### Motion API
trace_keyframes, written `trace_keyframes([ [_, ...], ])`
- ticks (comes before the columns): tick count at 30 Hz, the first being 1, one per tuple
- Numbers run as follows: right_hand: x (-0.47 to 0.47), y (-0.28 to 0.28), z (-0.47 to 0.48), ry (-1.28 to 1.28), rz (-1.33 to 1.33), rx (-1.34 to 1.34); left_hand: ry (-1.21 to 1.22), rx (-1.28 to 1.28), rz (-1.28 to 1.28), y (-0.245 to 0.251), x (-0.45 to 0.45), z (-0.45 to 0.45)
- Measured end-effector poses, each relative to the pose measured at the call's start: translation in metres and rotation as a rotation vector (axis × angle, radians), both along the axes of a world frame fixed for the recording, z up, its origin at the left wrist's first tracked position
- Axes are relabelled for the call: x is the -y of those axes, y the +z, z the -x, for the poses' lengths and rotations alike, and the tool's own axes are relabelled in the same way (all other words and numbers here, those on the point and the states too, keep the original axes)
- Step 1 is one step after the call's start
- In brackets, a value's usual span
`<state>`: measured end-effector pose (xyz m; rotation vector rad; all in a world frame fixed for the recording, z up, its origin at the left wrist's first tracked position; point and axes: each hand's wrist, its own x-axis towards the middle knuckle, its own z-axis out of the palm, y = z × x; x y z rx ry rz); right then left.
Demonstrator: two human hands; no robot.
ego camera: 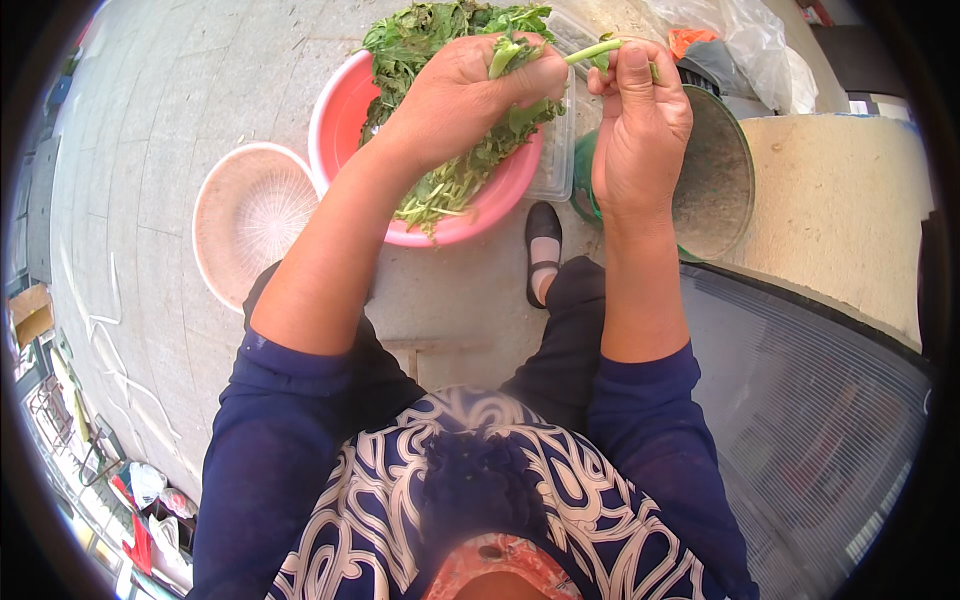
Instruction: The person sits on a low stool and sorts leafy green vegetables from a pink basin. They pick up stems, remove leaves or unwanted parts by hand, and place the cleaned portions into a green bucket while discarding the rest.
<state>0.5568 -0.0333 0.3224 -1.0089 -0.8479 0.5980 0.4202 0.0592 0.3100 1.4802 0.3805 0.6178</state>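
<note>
My left hand (469, 94) is closed around some leafy greens, whose thick cut stalk (504, 57) pokes out by the thumb. From that fist a pale green stem (596, 52) runs across to my right hand (643, 142), which pinches its far end between thumb and fingers. A small leaf hangs from the stem near the right fingertips. Under my left hand stands a pink plastic basin (319, 124) holding a heap of greens (420, 37), some of them wilted or browned. Short trimmed stem pieces (442, 196) lie at the basin's near side. My left forearm hides part of the basin.
A pale plastic colander (247, 225) sits on the paved floor left of the basin. Clear plastic trays (559, 169) stand to its right, then a green bucket (716, 180) behind my right wrist. A ribbed translucent panel (817, 405) and plastic bags (772, 60) lie right.
</note>
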Motion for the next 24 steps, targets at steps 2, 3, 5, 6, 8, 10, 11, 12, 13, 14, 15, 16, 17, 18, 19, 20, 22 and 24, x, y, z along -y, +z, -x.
trace_keyframes([
  [2,-0.001,0.006,-0.015,-0.121,-0.150,-0.179,0.011,-0.051,-0.093,-0.001,-0.001,0.002],
  [3,0.002,0.010,-0.030,-0.120,-0.246,-0.245,0.017,-0.053,-0.150,-0.003,-0.001,0.003],
  [5,0.023,0.038,-0.083,-0.449,-0.328,-0.068,0.019,-0.149,0.035,-0.004,-0.007,0.018],
  [6,0.037,0.043,-0.105,-0.681,-0.206,0.041,0.039,-0.269,0.130,-0.004,-0.011,0.023],
  [8,0.066,0.034,-0.148,-0.908,0.209,0.374,0.071,-0.140,0.154,-0.005,-0.015,0.029],
  [10,0.093,0.003,-0.175,-0.903,0.818,0.776,0.105,-0.054,0.181,-0.004,-0.016,0.033],
  [11,0.100,-0.018,-0.180,-0.868,0.979,0.913,0.140,-0.084,0.169,-0.004,-0.016,0.032],
  [12,0.101,-0.037,-0.180,-0.815,1.117,1.073,0.161,-0.084,0.153,-0.003,-0.016,0.030],
  [13,0.100,-0.044,-0.179,-0.766,1.323,1.160,0.180,-0.081,0.137,-0.002,-0.016,0.027],
  [14,0.096,-0.043,-0.178,-0.705,1.178,1.218,0.177,-0.075,0.132,-0.001,-0.016,0.024],
  [15,0.085,-0.038,-0.170,-0.677,1.152,1.157,0.162,-0.062,0.126,0.000,-0.015,0.021],
  [16,0.072,-0.029,-0.158,-0.554,1.039,1.117,0.149,-0.053,0.120,0.001,-0.014,0.019],
  [17,0.057,-0.024,-0.139,-0.426,0.900,1.070,0.136,-0.046,0.115,0.001,-0.013,0.016],
  [18,0.040,-0.025,-0.112,-0.258,0.788,0.991,0.115,-0.035,0.107,0.001,-0.011,0.014],
  [19,0.023,-0.027,-0.085,-0.046,0.519,0.975,0.095,-0.025,0.099,0.002,-0.010,0.012],
  [20,0.013,-0.032,-0.055,0.063,0.529,0.899,0.073,-0.015,0.091,0.002,-0.010,0.011],
  [22,-0.002,-0.038,-0.015,0.238,0.539,0.761,0.052,-0.011,0.090,0.003,-0.010,0.011],
  [24,-0.011,-0.043,0.000,0.332,0.692,0.575,0.071,0.026,0.110,0.006,-0.012,0.014],
])
